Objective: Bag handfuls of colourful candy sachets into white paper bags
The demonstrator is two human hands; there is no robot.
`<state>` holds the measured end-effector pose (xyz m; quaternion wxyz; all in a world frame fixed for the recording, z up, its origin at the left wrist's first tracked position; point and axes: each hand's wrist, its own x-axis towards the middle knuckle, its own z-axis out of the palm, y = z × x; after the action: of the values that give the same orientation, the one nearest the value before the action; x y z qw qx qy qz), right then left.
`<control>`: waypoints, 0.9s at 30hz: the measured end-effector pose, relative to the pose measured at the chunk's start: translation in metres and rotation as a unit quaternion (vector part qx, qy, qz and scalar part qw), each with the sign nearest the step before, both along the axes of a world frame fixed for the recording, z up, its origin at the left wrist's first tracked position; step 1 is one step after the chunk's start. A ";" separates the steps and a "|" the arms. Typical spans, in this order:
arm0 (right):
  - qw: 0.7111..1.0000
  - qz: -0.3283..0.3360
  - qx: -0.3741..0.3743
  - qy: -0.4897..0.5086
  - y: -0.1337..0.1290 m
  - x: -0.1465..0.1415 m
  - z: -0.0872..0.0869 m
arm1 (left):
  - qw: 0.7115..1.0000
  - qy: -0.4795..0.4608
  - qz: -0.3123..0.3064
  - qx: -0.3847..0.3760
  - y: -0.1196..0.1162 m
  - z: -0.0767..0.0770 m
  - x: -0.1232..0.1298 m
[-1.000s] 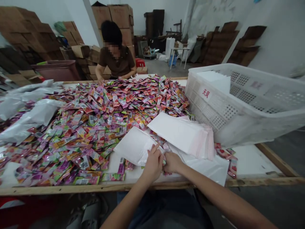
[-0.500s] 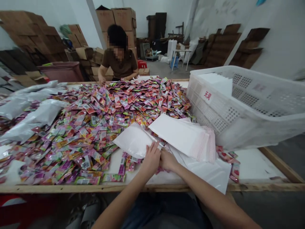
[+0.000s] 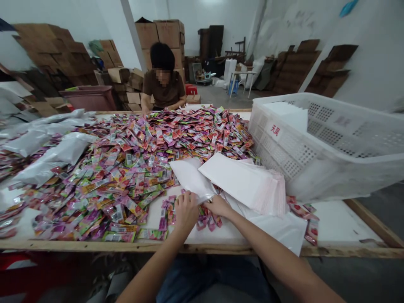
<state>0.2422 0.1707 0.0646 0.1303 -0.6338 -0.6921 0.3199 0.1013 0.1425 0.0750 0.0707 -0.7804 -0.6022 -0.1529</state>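
Note:
A white plastic bag [image 3: 192,174] lies on the heap of small colourful packets [image 3: 126,168], its near edge gripped by both hands. My left hand [image 3: 187,207] has its fingers curled over the left part of that edge. At the right end of the edge, my right hand [image 3: 218,206] is closed on the bag. Some pink packets [image 3: 210,222] show on the table just below and between the hands. A stack of flat white bags [image 3: 240,179] rests right beside the held bag, with another white sheet under it.
A white perforated crate [image 3: 290,155] with white bags inside stands at the right. Filled white bags [image 3: 63,153] lie at the left. Across the table [image 3: 126,247] sits a person [image 3: 164,86] with one hand at the packets.
My left hand has moved left, away from my right hand, and the bag's near edge is now stretched between them. The bag has turned, uncovering more packets. The camera view has shifted slightly.

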 end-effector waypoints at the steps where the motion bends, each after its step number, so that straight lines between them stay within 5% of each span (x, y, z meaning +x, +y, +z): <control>1: 1.000 -0.006 0.003 0.008 0.000 -0.001 -0.002 | 0.997 -0.030 0.060 -0.048 -0.002 0.000 0.000; 3: 0.998 -0.041 0.002 0.050 -0.002 -0.005 -0.006 | 0.977 -0.085 0.125 -0.152 -0.006 -0.002 0.003; 5: 0.981 -0.118 -0.015 0.155 -0.006 -0.009 -0.006 | 0.961 -0.122 0.119 -0.219 -0.008 -0.007 0.007; 8: 0.894 -0.241 -0.097 0.364 -0.018 -0.012 0.005 | 0.955 -0.215 0.062 -0.196 -0.008 -0.011 0.006; 11: 0.800 -0.277 -0.159 0.508 -0.033 -0.014 0.021 | 0.919 -0.353 0.019 -0.173 -0.013 -0.006 0.002; 16: 0.689 -0.324 -0.212 0.613 -0.054 -0.026 0.026 | 0.871 -0.454 -0.007 -0.186 -0.035 0.006 -0.007; 24: 0.721 -0.266 -0.212 0.604 -0.049 -0.038 0.016 | 0.873 -0.461 0.031 -0.154 -0.049 0.000 -0.018; 27: 0.785 -0.187 -0.246 0.537 -0.045 -0.033 0.019 | 0.895 -0.397 0.020 -0.204 -0.047 0.007 -0.016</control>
<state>0.2090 0.1261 0.0839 0.3777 -0.4872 -0.2763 0.7373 0.0853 0.0953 0.0821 -0.3319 -0.6395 -0.6138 -0.3227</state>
